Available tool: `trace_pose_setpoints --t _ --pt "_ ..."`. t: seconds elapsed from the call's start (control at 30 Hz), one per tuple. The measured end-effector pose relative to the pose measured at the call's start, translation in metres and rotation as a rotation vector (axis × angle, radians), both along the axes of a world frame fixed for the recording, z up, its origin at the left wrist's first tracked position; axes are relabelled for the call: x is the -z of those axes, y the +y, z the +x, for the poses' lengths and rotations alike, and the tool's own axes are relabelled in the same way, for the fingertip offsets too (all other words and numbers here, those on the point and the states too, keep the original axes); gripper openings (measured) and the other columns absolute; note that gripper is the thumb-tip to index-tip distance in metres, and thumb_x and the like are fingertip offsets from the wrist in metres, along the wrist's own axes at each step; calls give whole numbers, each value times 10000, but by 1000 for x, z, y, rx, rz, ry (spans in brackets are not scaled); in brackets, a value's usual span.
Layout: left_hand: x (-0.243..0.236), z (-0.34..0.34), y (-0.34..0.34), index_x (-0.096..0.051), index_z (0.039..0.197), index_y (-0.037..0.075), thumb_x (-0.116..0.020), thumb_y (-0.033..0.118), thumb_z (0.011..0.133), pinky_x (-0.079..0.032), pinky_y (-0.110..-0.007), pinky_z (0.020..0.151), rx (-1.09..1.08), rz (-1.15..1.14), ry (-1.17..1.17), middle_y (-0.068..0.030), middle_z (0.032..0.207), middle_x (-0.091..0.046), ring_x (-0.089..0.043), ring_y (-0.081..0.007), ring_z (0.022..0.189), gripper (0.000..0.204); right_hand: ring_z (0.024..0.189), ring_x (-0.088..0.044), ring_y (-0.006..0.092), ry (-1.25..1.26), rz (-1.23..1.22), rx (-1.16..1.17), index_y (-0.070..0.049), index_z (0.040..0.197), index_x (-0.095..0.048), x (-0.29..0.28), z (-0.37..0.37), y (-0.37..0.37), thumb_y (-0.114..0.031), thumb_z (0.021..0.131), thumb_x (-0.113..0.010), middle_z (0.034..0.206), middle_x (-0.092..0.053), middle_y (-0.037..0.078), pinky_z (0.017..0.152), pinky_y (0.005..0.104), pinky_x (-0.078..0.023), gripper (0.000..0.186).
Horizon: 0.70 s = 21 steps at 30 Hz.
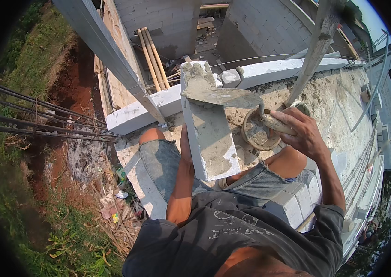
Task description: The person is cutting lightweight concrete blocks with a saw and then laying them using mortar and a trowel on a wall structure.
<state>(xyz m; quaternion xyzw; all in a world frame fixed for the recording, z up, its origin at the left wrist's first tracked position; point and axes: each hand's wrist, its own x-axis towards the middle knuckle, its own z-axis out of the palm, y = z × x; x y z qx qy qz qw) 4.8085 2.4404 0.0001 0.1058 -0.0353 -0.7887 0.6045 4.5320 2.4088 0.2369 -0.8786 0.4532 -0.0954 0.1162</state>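
Note:
A long white lightweight concrete block (211, 143) is propped up in front of me, its upper face coated with grey mortar. My left hand (186, 144) presses along the block's left side and steadies it; part of the fingers is hidden. In my right hand (300, 130) is the handle of a trowel (232, 98), fingers wrapped round it. The trowel's mortar-smeared blade lies across the block near its far end. Below the trowel's neck stands a round bucket (249, 134) with wet mortar inside.
A low row of white blocks (269, 74) runs ahead along the slab. Wooden posts (313, 51) rise on both sides. Steel bars (52, 115) stick out at the left, above a drop to soil and rubbish. Stacked blocks (290, 203) stand at my right. Bamboo poles (153, 60) lean below the wall.

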Motion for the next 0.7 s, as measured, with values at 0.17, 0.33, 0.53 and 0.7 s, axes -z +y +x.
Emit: trace_pose_setpoints --t 0.17,0.33,0.53,0.7 --pt "16 8 -5 -438 1410 33 -342 542 1017 -522 -442 976 -20 -38 -70 -195 1302 -572 -596 -292 1176 650 880 -660 269 -101 37 -75 -166 1283 -626 11 -3 20 -36 686 -768 1028 -643 88 757 380 -554 627" --pt "37 -2 -9 -435 1416 32 -394 540 1003 -504 -441 995 -9 73 147 -192 1334 -558 -581 -307 1196 656 849 -663 230 -173 16 -110 -227 1289 -623 13 -15 52 -30 680 -794 1023 -659 43 700 354 -561 663" --pt "41 4 -2 -393 1460 68 -392 569 990 -476 -505 1011 96 19 246 -185 1391 -518 -559 -347 1216 687 835 -651 237 -205 72 -127 -219 1238 -668 4 -56 91 -16 641 -799 984 -661 51 710 351 -539 644" --pt "56 14 -7 -410 1404 -5 -452 465 987 -485 -465 978 111 143 123 -185 1306 -522 -562 -323 1164 629 817 -641 195 -336 499 218 -105 1206 -687 -11 -110 106 -123 638 -806 950 -665 89 726 315 -503 581"
